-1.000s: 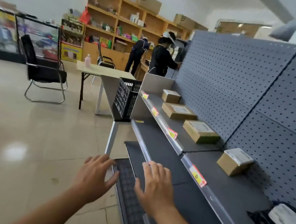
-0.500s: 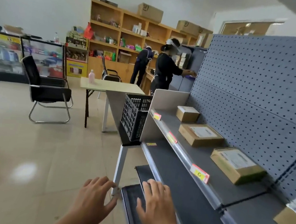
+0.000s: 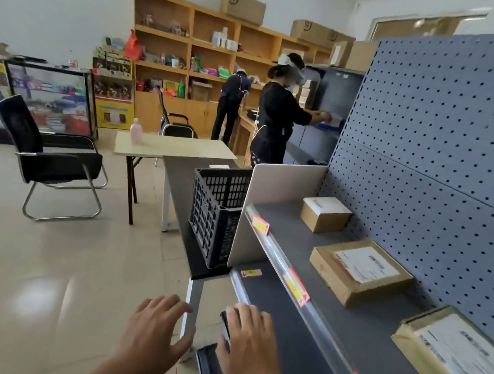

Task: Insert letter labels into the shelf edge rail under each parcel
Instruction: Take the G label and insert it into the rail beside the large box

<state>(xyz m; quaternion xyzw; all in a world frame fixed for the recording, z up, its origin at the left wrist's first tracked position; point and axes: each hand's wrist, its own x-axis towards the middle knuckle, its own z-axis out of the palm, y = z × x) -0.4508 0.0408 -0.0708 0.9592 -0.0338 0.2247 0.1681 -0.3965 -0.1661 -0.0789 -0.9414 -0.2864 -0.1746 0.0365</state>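
Below, both hands hover empty with fingers spread, the left hand (image 3: 156, 330) over the floor, the right hand (image 3: 250, 341) above the lower shelf; labels (image 3: 296, 286) sit in the rail (image 3: 281, 261) under the parcels (image 3: 359, 271).

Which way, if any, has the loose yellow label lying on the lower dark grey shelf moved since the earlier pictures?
No. The loose yellow label still lies at the lower shelf's far end beside the black plastic crate; only the camera shifted.
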